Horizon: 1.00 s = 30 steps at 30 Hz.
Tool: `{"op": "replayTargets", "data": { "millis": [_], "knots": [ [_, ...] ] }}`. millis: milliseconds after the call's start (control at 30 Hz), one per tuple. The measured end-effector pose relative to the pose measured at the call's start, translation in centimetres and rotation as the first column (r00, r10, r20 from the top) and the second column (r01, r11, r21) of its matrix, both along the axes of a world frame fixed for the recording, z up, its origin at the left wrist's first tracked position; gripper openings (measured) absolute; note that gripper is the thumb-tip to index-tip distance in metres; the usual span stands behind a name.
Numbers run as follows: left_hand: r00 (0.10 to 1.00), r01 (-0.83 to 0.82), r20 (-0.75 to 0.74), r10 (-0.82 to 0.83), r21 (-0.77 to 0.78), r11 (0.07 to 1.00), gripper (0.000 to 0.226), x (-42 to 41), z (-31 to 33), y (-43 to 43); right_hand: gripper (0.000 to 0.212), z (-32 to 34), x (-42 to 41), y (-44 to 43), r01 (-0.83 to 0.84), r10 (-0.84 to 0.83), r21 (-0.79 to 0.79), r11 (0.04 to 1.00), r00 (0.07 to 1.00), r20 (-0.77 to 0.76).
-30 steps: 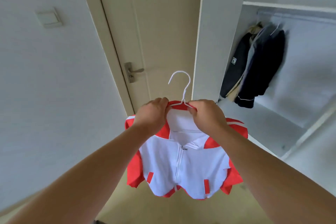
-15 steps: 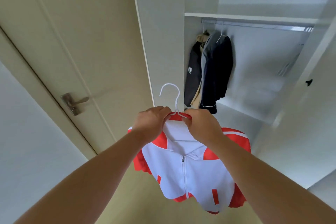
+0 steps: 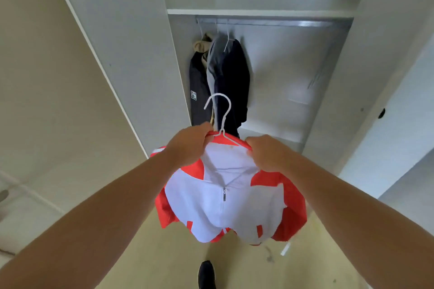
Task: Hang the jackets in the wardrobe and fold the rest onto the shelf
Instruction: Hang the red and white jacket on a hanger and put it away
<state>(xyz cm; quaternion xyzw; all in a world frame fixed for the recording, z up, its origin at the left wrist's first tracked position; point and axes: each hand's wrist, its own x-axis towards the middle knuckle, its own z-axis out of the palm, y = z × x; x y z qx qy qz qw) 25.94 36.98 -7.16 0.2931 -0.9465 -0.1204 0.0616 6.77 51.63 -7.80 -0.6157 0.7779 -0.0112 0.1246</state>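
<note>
Already, dark jackets (image 3: 230,77) hang on the wardrobe rail (image 3: 281,23). The left hand (image 3: 190,145) and right hand (image 3: 267,152), fingers curled, grip the red-and-white jacket (image 3: 225,206) on its wire hanger (image 3: 222,112) below the rail, not yet hooked. No folded clothes are in view.

1. A white jacket (image 3: 220,206) with red shoulders, sleeves and small red bars is shown at centre.
2. A white hanger (image 3: 223,121) is seen above it.
3. Black, grey and tan garments (image 3: 231,82) are seen higher up, inside a white wardrobe (image 3: 258,12).
</note>
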Motion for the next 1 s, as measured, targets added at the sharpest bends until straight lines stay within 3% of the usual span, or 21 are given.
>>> {"op": "replayTargets", "data": {
  "millis": [67,100,167,300,400,533,733,1000],
  "knots": [
    [0.967,0.161,0.186,-0.175,0.088,0.983,0.011,-2.7,-0.6,-3.1,0.01,-0.1,-1.9,-2.7,-0.059,0.055,0.198,0.978,0.998,0.026],
    [0.946,0.212,0.223,-0.235,0.122,0.97,0.014,-3.9,-0.7,-4.8,0.01,-0.2,-2.9,-3.8,-0.042,0.038,0.207,0.977,0.999,0.02],
    [0.953,0.258,0.134,-0.271,0.108,0.96,0.011,-6.0,-0.8,-8.4,0.006,-0.1,-5.1,-5.9,0.052,-0.054,0.132,0.99,0.998,0.011],
    [0.894,0.376,0.171,-0.414,0.216,0.901,0.013,-10.3,-2.6,-13.1,0.02,-0.6,-7.5,-9.4,0.096,-0.103,0.317,0.944,0.995,0.006],
    [0.917,0.379,0.046,-0.396,0.205,0.902,0.013,-14.3,-2.8,-16.1,0.019,-0.6,-9.7,-11.1,0.245,-0.25,0.214,0.946,0.968,-0.003],
    [0.867,0.475,0.057,-0.494,0.201,0.857,0.019,-19.2,-4.0,-19.0,0.022,-0.9,-12.0,-12.6,0.305,-0.324,0.285,0.909,0.946,0.02],
    [0.825,0.556,-0.024,-0.565,0.214,0.803,0.017,-26.6,-5.6,-23.0,0.014,-1.9,-16.7,-15.2,0.391,-0.417,0.267,0.881,0.907,0.049],
    [0.855,0.517,-0.039,-0.518,0.154,0.842,0.022,-35.7,-3.6,-28.6,0.016,0.3,-23.9,-21.5,0.503,-0.524,0.168,0.848,0.841,0.13]
  ]
}}
